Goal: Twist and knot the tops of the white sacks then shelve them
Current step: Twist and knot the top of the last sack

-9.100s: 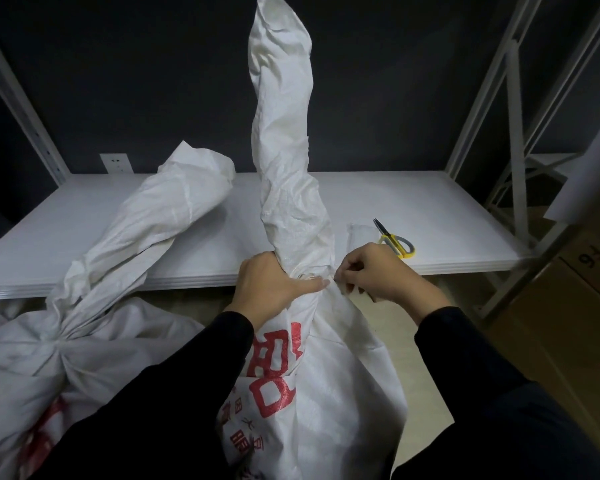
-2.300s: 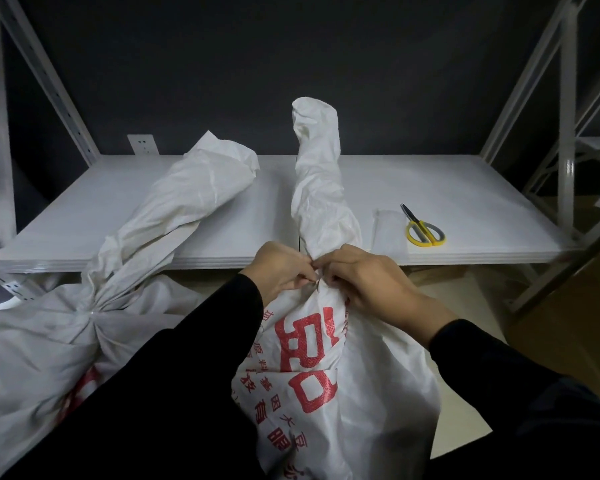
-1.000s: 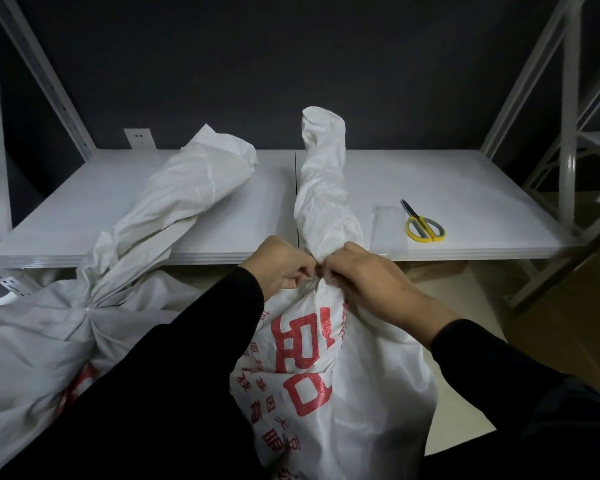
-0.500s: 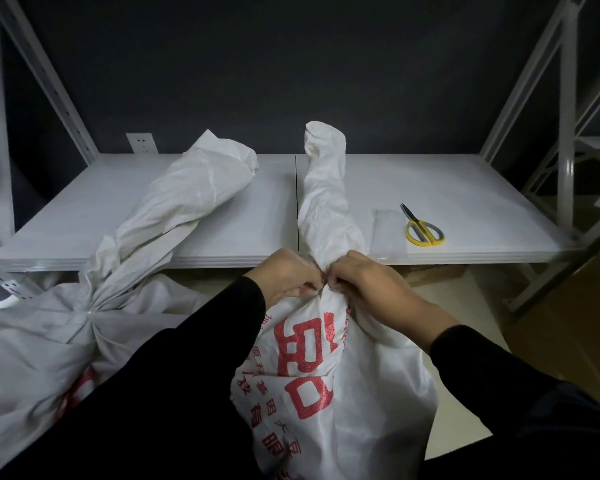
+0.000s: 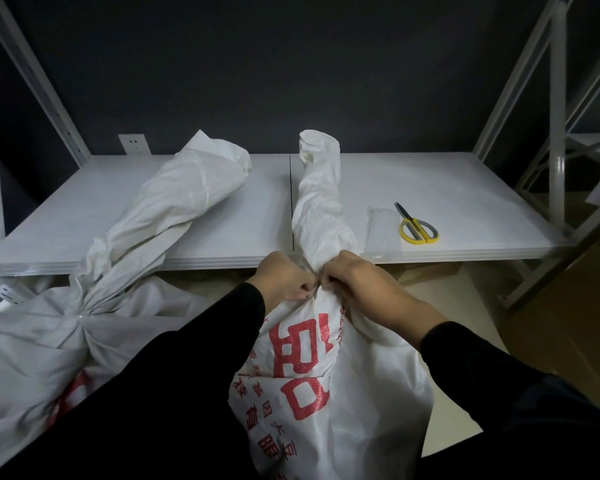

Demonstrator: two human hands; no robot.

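Observation:
A white sack with red print (image 5: pixel 312 382) stands on the floor in front of me. Its twisted top (image 5: pixel 317 195) rises and leans over the front of the white shelf (image 5: pixel 465 188). My left hand (image 5: pixel 284 278) and my right hand (image 5: pixel 361 285) both pinch the sack's neck from either side, fingertips nearly touching; what they hold between them is hidden. A second white sack (image 5: pixel 49 344) lies at the left, cinched at its neck (image 5: pixel 80 317), its long top (image 5: pixel 174 206) resting on the shelf.
Yellow-handled scissors (image 5: pixel 417 227) and a clear plastic packet (image 5: pixel 381 233) lie on the shelf at the right. White rack uprights (image 5: pixel 556 116) stand at both sides. Brown cardboard (image 5: pixel 575 306) is at the right, a wall socket (image 5: pixel 134 144) behind.
Over nine seconds the sack's tall upright top has sunk and now leans low over the shelf. In the last second both hands stay pinched at the neck, barely shifting.

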